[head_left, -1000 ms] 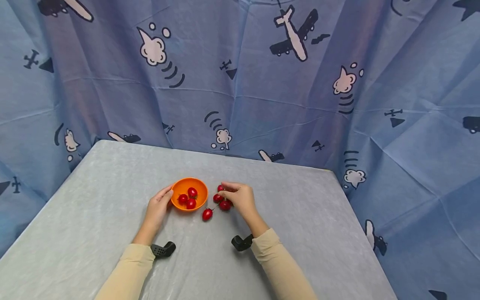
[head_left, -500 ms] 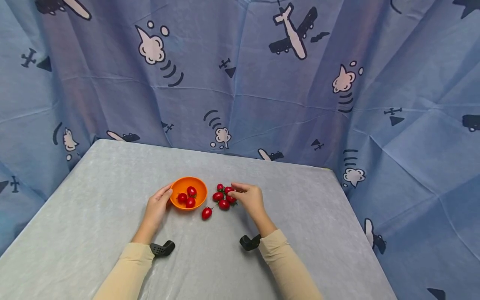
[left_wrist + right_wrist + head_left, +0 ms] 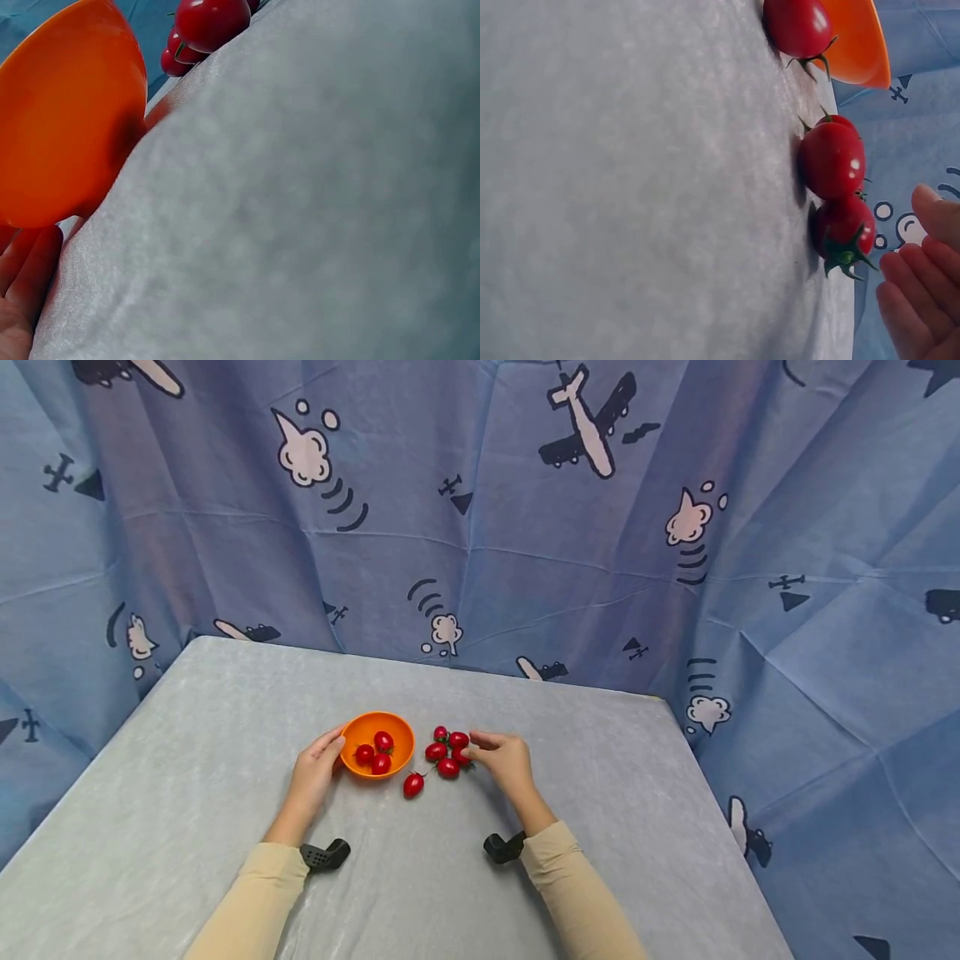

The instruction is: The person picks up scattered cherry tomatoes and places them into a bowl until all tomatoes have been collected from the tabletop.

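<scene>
In the head view my left hand (image 3: 313, 774) holds the near-left rim of an orange bowl (image 3: 402, 762), thumb at the edge and fingers along the outer side. The bowl's outside (image 3: 67, 120) fills much of the left wrist view's left side. Three red cherry tomatoes (image 3: 381, 763) lie in it. To its right sits a cluster of several tomatoes (image 3: 447, 768) with green stems. My right hand (image 3: 510, 767) hovers at the cluster's right edge, thumb and fingers apart, gripping nothing. The right wrist view shows the fingers beside a tomato (image 3: 844, 225).
A single tomato (image 3: 413, 785) lies on the table in front of the cluster, near the bowl. The table (image 3: 600, 827) has a pale grey cover. Behind it hangs a blue curtain (image 3: 390, 460) printed with planes and clouds.
My right hand has drawn back to the right from over the cluster, uncovering more of its tomatoes. The left hand and the bowl stay in place.
</scene>
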The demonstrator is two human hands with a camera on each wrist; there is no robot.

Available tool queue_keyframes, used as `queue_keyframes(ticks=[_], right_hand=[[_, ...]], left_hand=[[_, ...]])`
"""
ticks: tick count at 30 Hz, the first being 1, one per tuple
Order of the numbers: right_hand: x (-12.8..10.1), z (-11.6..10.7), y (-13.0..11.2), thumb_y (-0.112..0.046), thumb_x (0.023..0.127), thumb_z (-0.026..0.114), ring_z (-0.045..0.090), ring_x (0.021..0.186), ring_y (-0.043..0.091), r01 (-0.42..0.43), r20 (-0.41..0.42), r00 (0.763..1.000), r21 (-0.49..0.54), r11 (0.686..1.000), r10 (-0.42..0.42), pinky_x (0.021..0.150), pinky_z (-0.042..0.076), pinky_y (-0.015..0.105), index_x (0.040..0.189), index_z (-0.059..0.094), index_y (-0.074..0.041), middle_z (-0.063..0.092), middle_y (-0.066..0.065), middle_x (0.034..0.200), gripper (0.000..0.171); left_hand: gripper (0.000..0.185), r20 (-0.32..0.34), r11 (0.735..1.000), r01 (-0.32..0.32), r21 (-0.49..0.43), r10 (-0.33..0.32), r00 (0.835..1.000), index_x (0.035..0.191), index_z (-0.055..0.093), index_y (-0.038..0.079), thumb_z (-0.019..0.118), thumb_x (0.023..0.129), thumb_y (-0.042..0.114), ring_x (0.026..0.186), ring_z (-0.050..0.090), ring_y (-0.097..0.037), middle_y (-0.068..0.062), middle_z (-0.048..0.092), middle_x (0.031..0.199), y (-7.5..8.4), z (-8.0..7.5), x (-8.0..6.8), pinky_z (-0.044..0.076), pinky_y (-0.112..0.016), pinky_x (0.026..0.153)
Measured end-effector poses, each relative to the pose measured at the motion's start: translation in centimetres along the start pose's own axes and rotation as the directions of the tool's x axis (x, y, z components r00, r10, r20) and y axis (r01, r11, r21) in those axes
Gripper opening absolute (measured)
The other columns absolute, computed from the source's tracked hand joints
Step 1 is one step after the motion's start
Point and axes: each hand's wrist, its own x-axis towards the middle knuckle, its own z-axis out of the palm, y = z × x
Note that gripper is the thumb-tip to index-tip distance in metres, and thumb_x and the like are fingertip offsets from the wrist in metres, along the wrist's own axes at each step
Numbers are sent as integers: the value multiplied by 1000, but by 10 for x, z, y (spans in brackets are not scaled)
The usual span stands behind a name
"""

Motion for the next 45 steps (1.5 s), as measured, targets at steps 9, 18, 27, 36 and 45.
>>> queue_keyframes(ticks=[9,18,27,36,45], right_hand=[[1,2,5,-19,80,83,69,110,26,-29,-3,1000,8,1000,29,91,58,40,111,77,-7,76,11,110,34],[3,4,12,-20,79,85,68,113,26,-60,-18,998,12,998,61,93,56,41,109,78,-7,76,11,110,34],[4,9,18,-24,76,87,67,113,28,-63,-31,998,-29,998,62,95,55,43,105,79,-7,77,12,105,34],[3,13,17,-23,76,86,67,113,28,-58,-30,998,-34,998,57,91,56,41,105,79,-7,76,12,107,34],[2,15,19,-18,77,86,66,114,29,-11,-24,1000,-57,998,10,93,55,44,107,78,-6,75,15,109,33]], left_hand=[[49,-7,1000,11,-5,-11,1000,149,46,7,45,106,32,132,48,-8,-9,46,154,-2,0,2,42,-4,96],[57,-23,998,-66,-13,66,998,146,48,4,50,103,40,134,50,-15,-15,48,151,-3,-1,-1,45,-15,103],[49,-2,1000,13,-12,-13,1000,149,45,7,45,106,30,140,44,-18,-9,45,155,0,-1,2,41,-15,108],[48,-2,1000,0,-29,0,1000,148,46,5,45,106,29,140,44,-21,-12,45,155,2,0,0,42,-6,98],[49,4,1000,-15,-11,15,1000,149,45,5,44,106,31,141,43,-21,-12,45,155,0,-1,0,41,-11,104]])
